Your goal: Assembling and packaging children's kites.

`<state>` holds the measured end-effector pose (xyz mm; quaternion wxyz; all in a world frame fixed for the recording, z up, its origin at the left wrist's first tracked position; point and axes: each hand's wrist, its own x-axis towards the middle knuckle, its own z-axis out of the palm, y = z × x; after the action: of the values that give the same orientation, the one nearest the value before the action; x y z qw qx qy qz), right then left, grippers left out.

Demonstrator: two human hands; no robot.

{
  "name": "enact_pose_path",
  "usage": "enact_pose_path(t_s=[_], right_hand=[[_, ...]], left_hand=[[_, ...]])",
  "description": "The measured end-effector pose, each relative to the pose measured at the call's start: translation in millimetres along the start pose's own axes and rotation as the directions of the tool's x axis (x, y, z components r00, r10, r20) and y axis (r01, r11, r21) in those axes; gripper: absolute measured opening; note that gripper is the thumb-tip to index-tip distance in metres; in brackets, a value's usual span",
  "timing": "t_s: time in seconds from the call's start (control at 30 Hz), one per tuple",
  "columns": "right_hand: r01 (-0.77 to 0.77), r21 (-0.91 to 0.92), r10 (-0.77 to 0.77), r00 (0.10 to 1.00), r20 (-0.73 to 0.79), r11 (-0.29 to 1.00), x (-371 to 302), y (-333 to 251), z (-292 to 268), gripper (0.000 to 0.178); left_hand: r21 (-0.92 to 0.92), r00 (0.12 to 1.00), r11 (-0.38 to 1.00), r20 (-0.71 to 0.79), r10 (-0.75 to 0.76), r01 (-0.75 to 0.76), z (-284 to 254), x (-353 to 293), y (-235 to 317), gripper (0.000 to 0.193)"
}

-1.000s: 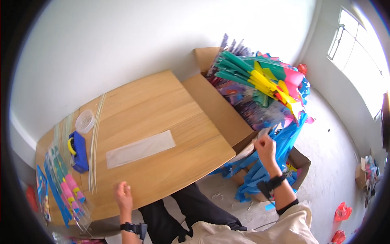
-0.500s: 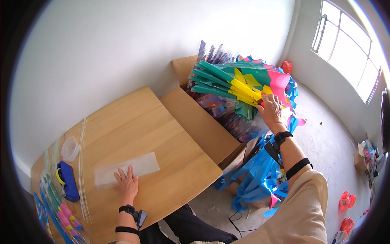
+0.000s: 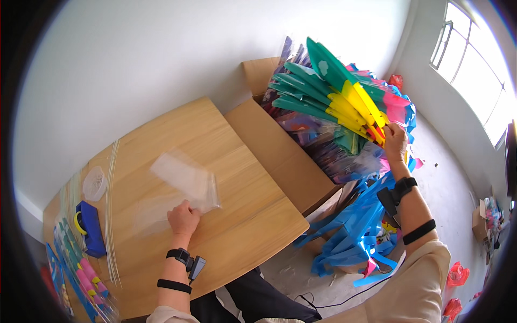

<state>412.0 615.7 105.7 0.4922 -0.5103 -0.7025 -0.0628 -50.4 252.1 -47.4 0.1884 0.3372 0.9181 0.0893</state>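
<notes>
On the wooden table, my left hand is closed with its fingers pinching a clear plastic bag. Part of the bag is lifted and bent over; more clear film lies under and beside the hand. To the right, my right hand grips the yellow-and-red end of a folded green-and-yellow kite. That kite's green tip points up and away, raised above a fanned pile of similar folded kites. The pile rests over an open cardboard box full of bagged, colourful pieces.
Left on the table are a blue tape dispenser, a clear plastic bowl, thin rods and bagged colourful pieces. Blue streamers hang by the box. Red plastic bags lie on the floor at right.
My left hand, flat on the bag before, has closed and lifted part of it. My right hand has closed on one kite and raised its green tip off the pile. The view has shifted slightly.
</notes>
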Motion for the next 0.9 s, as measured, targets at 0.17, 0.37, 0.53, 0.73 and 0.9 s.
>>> enact_pose_path(t_s=[0.17, 0.37, 0.53, 0.73, 0.9], right_hand=[[-0.223, 0.207, 0.227, 0.974, 0.001, 0.953, 11, 10, -5, 0.012], [-0.28, 0.289, 0.275, 0.96, 0.058, 0.916, 25, 16, -2, 0.014], [-0.176, 0.136, 0.173, 0.984, 0.028, 0.975, 7, -23, -14, 0.012], [-0.069, 0.149, 0.076, 0.996, -0.041, 0.986, 9, -14, -8, 0.012], [-0.448, 0.341, 0.394, 0.893, 0.219, 0.826, 34, -2, 6, 0.016]], left_hand=[[-0.096, 0.929, 0.946, -0.241, 0.28, -0.31, 11, 9, 1, 0.036], [0.14, 0.911, 0.955, -0.292, 0.293, -0.262, 12, -3, 25, 0.049], [0.217, 0.999, 0.975, -0.01, 0.049, -0.046, 9, -67, 12, 0.062], [0.187, 0.975, 0.974, -0.161, 0.156, -0.125, 23, -35, -3, 0.066], [0.079, 0.967, 0.966, -0.061, 0.249, -0.244, 6, 29, 4, 0.07]])
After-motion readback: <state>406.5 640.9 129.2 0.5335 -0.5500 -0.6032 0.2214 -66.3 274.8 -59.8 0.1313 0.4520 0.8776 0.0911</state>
